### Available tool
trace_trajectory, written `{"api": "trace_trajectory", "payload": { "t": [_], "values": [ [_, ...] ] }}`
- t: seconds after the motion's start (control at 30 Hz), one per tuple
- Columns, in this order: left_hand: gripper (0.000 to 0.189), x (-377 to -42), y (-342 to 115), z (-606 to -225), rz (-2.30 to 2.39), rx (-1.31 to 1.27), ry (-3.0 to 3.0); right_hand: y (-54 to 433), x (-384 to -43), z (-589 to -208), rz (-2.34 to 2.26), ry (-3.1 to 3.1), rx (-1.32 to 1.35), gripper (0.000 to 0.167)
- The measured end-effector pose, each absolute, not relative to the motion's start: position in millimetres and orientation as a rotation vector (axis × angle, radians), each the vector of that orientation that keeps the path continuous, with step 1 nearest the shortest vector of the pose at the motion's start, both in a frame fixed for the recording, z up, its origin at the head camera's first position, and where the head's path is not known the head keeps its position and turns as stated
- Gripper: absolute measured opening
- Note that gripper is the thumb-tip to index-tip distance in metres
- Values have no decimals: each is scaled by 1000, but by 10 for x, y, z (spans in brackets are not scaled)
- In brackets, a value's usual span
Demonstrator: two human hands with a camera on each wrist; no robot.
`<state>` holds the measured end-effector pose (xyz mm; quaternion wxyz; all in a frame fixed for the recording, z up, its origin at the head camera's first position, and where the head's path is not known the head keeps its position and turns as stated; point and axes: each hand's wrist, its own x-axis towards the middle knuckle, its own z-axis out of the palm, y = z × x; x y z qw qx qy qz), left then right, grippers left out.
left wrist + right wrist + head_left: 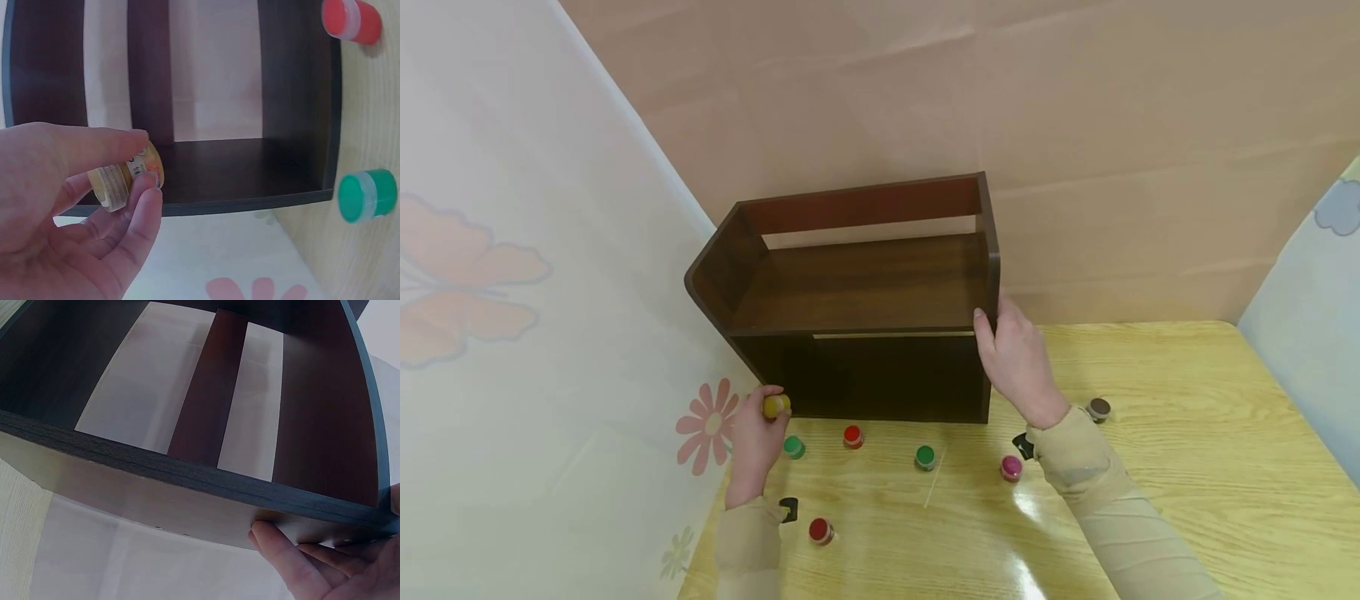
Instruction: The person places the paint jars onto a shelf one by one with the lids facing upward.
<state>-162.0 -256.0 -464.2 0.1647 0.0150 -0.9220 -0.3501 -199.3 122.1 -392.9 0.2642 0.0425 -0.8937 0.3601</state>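
My left hand (756, 437) pinches a small yellow paint pot (111, 186) between thumb and fingers. It is at the lower left front corner of a dark brown wooden shelf unit (865, 283). In the left wrist view, the pot overlaps the opening of the lower compartment, and part of a printed label shows. My right hand (1018, 358) grips the unit's right side panel (156, 494), its thumb toward the front and its fingers against the outer face. A green-lidded pot (793, 447) and a red-lidded pot (853, 437) stand before the unit.
More paint pots are spread over the wood-grain table (1180, 467): green (925, 457), pink (1011, 468), dark red (821, 531) and dark brown (1099, 409). A flower-patterned sheet (587, 417) borders the left side, and a tan backdrop (1112, 167) hangs behind the unit.
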Motion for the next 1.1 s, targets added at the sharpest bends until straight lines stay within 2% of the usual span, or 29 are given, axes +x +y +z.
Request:
{"api": "trace_trajectory", "payload": {
  "t": [0.73, 1.1],
  "values": [
    [40, -1478, -2474, -4250, -931, 65, -2482, 1201, -1965, -3919, 992, -2418, 113, 49],
    [39, -1374, -2390, -4024, -1066, 43, -2247, 1189, -1966, -3929, 986, -2415, 119, 48]
  ]
}}
